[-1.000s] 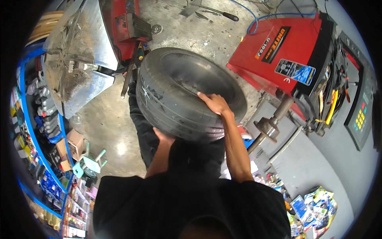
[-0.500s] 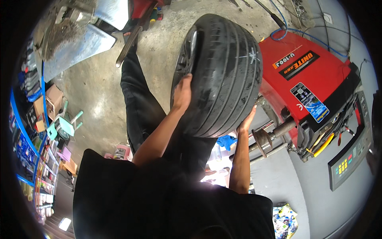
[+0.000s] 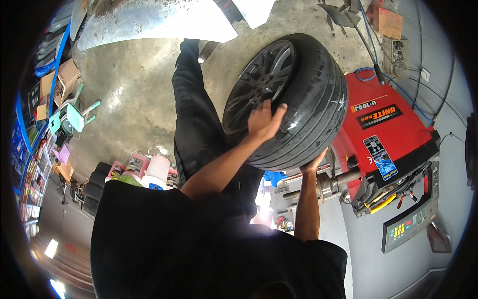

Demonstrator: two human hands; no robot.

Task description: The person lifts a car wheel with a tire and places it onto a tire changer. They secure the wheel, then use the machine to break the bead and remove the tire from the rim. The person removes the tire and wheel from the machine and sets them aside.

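Observation:
Between my hands I hold a car wheel [image 3: 318, 107], a black tyre on a dark multi-spoke rim [image 3: 264, 74]. It leans so that the spoked face shows on the left and the grooved tread on the right. My left hand [image 3: 266, 121] grips the wheel at the lower edge of the rim, its fingers reaching in toward the spokes and the thumb on the sidewall. From below, my right hand [image 3: 313, 162] presses on the tread, with its fingers partly hidden under the tyre. A chalk-like white mark is on the tread.
Close on the right stands a red wheel-balancing machine [image 3: 368, 127] with a horizontal metal shaft [image 3: 343, 179] and a control panel [image 3: 408, 224]. Above left is a large metal panel [image 3: 154, 25]. Pink tubs [image 3: 137, 164], a turquoise stool [image 3: 74, 117] and shelves stand on the left.
The wheel has tilted over, so much more of its spoked face shows. My left hand has turned from gripping the rim side to lying across the rim's lower edge. My view has shifted.

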